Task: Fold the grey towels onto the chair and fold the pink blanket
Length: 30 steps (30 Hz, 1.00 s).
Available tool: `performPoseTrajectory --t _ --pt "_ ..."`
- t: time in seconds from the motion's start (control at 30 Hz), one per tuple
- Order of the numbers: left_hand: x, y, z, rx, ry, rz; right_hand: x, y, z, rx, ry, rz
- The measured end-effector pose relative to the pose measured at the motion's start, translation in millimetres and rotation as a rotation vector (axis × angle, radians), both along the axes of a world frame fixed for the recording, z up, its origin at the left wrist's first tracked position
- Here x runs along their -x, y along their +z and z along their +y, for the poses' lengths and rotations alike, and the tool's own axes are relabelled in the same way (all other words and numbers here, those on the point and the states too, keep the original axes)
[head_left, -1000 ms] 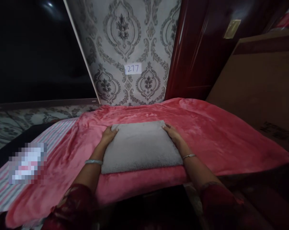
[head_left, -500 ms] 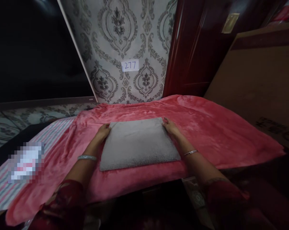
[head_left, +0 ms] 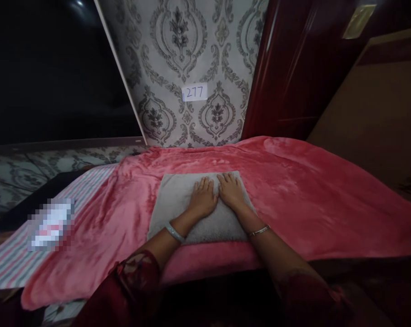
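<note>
Pressure applied unevenly by the left hand [head_left: 203,200] and right hand [head_left: 231,191], both flat and gripping nothing, might skew the grey cloth [head_left: 174,200] lying on the rumpled pink blanket [head_left: 310,200].

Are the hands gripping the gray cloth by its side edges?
No, the left hand and right hand lie palm down on top of the gray cloth, close together.
</note>
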State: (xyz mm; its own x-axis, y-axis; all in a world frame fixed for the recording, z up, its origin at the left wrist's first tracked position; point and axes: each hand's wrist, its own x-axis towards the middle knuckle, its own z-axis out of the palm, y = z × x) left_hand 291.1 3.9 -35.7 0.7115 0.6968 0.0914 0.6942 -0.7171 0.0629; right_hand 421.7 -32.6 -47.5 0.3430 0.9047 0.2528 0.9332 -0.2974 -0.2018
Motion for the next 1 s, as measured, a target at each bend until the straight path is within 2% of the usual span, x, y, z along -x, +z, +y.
performPoseTrajectory --t 0.2,0.4,0.5,0.6,0.7,0.83,0.93,1.0 --pt "23.6 13.8 21.7 0.043 -0.009 0.077 -0.4 1.2 0.1 0.015 -0.005 -0.026" --pt "79.4 24.8 55.9 0.047 0.207 0.081 -0.3 -0.4 0.2 0.007 0.002 -0.009" --pt "105.5 27.2 63.6 0.077 0.298 0.031 -0.1 -0.1 -0.6 0.010 0.005 0.007" --pt "119.5 28.1 64.5 0.103 0.330 0.017 0.9 1.1 -1.1 0.019 0.002 0.026" --pt "122.5 32.4 64.7 0.111 0.326 0.011 -0.3 6.3 0.0 0.033 0.001 0.042" --pt "114.9 46.9 51.9 0.099 0.323 0.023 -6.1 18.7 -3.3 0.130 0.023 0.118" --pt "101.3 50.0 16.0 0.030 0.210 0.010 -4.1 22.7 -22.4 0.150 0.061 0.147" --pt "89.7 40.7 -16.1 0.016 0.088 0.017 3.0 18.9 -42.8 0.116 0.089 0.122"
